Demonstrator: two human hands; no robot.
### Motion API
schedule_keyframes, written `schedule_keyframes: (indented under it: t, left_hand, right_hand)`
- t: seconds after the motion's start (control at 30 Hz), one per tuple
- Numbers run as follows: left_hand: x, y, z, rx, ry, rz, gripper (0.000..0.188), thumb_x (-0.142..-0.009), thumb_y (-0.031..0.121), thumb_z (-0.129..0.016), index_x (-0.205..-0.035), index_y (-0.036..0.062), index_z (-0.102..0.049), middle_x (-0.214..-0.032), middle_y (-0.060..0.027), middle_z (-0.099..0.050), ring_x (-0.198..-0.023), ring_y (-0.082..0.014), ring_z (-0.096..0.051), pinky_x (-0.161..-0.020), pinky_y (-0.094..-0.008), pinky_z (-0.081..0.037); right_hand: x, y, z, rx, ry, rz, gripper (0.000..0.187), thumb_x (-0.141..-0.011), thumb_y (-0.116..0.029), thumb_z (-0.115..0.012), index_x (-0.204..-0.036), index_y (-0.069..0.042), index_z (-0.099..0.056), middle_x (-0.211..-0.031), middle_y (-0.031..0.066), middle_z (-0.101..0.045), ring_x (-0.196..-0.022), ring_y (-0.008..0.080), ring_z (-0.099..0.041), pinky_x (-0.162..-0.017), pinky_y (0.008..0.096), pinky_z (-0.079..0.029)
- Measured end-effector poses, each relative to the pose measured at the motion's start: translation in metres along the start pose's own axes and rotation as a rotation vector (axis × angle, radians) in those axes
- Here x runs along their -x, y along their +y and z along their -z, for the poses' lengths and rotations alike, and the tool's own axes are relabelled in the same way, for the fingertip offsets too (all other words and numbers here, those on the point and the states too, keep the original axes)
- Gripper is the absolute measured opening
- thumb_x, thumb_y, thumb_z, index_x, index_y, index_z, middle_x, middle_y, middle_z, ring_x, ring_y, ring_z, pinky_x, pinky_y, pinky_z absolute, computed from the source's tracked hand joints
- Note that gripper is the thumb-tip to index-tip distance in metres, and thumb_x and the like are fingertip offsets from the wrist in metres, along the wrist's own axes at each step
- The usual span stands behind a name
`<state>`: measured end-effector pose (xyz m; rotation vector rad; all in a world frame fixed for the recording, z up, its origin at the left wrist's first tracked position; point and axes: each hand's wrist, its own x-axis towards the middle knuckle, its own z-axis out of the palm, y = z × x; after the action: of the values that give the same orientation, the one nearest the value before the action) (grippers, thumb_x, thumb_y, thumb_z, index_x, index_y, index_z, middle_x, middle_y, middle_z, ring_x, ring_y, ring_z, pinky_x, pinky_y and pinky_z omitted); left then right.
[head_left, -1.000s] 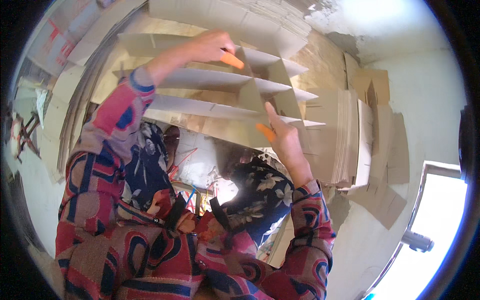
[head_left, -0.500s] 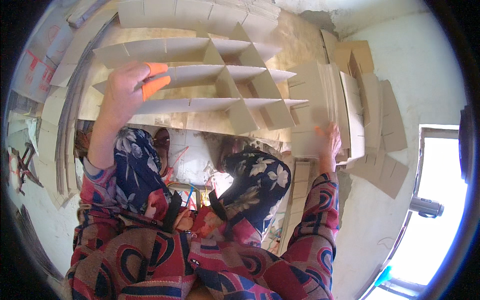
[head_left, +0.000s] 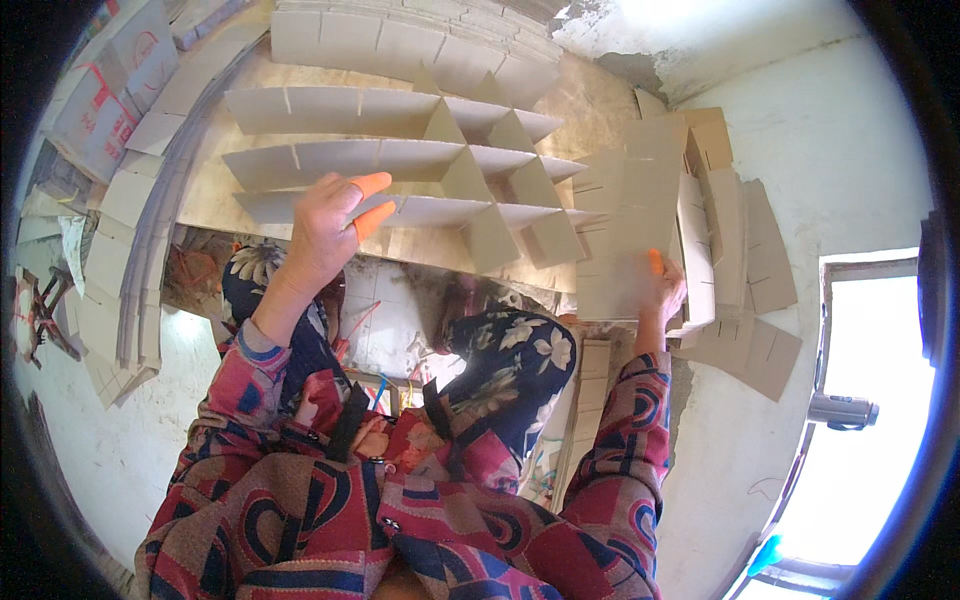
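Observation:
In front of me stands a partly joined cardboard divider grid: three long slotted strips run left to right, with two cross strips fitted at their right half. My left hand, orange covers on thumb and forefinger, hovers over the near left part of the grid, fingers apart and holding nothing. To the right, my right hand is at the near end of a cardboard strip on top of a stack, its fingers closed on that end. Motion blurs some of these fingers; one orange cover shows.
More slotted cardboard strips lie stacked along the table's far side. Leaning stacks line the left, and loose cardboard pieces rest against the right wall. A printed carton stands at the far left.
My left hand has moved right and nearer, across the grid's left part. At the right stack, the top strip has shifted under my right hand. The whole view has turned slightly.

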<state>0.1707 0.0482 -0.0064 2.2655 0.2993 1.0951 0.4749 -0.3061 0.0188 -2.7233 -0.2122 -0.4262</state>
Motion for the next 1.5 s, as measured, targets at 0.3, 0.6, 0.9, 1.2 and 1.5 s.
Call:
schedule_keyframes:
  t: [0.3, 0.6, 0.9, 1.2, 1.5]
  left_hand:
    - [-0.027, 0.044, -0.055, 1.126, -0.208, 0.663, 0.050, -0.071, 0.013, -0.079, -0.116, 0.0016, -0.061, -0.106, -0.0077, -0.064, -0.095, -0.0151, -0.058, -0.086, -0.0271, -0.048]
    - [-0.040, 0.048, -0.064, 1.144, -0.213, 0.797, 0.028, -0.067, 0.001, -0.075, -0.093, -0.0060, -0.066, -0.081, -0.0099, -0.069, -0.068, -0.0147, -0.064, -0.064, -0.0274, -0.053]
    - [-0.028, 0.016, -0.052, 1.015, -0.137, 0.891, 0.016, -0.070, -0.001, -0.070, -0.086, -0.0045, -0.067, -0.077, -0.0097, -0.068, -0.065, -0.0133, -0.064, -0.058, -0.0256, -0.052]
    - [-0.023, 0.002, -0.019, 1.126, -0.035, 0.883, 0.024, -0.080, 0.001, -0.064, -0.102, -0.0075, -0.061, -0.088, -0.0131, -0.068, -0.072, -0.0154, -0.066, -0.067, -0.0273, -0.055]
    - [-0.014, 0.024, -0.025, 1.168, -0.135, 0.926, 0.021, -0.076, 0.001, -0.068, -0.096, -0.0041, -0.065, -0.084, -0.0097, -0.068, -0.068, -0.0120, -0.064, -0.062, -0.0238, -0.051]
  right_hand:
    - [0.018, -0.094, 0.057, -1.068, -0.237, 0.088, 0.024, -0.088, -0.001, -0.055, -0.112, 0.004, -0.061, -0.100, 0.0066, -0.063, -0.088, 0.0120, -0.058, -0.079, 0.0245, -0.048]
    - [0.093, -0.171, 0.025, -1.255, -0.670, 0.049, 0.043, -0.080, -0.001, -0.069, -0.121, 0.005, -0.055, -0.112, 0.0098, -0.062, -0.098, 0.0136, -0.058, -0.086, 0.0254, -0.046]
    - [0.066, -0.136, 0.027, -1.097, -0.441, 0.113, 0.037, -0.079, -0.008, -0.072, -0.112, 0.002, -0.060, -0.096, 0.0040, -0.065, -0.079, 0.0089, -0.057, -0.067, 0.0213, -0.047]
    - [-0.049, 0.004, 0.045, -0.169, -0.215, 0.279, 0.049, -0.073, -0.043, -0.075, -0.094, 0.000, -0.066, -0.065, 0.0027, -0.058, -0.061, 0.0113, -0.046, -0.055, 0.0311, -0.038]
    - [-0.002, -0.063, 0.001, 0.308, 0.456, 0.591, 0.051, -0.081, -0.025, -0.068, -0.125, -0.002, -0.053, -0.112, 0.0210, -0.061, -0.093, 0.0371, -0.061, -0.075, 0.0408, -0.050]
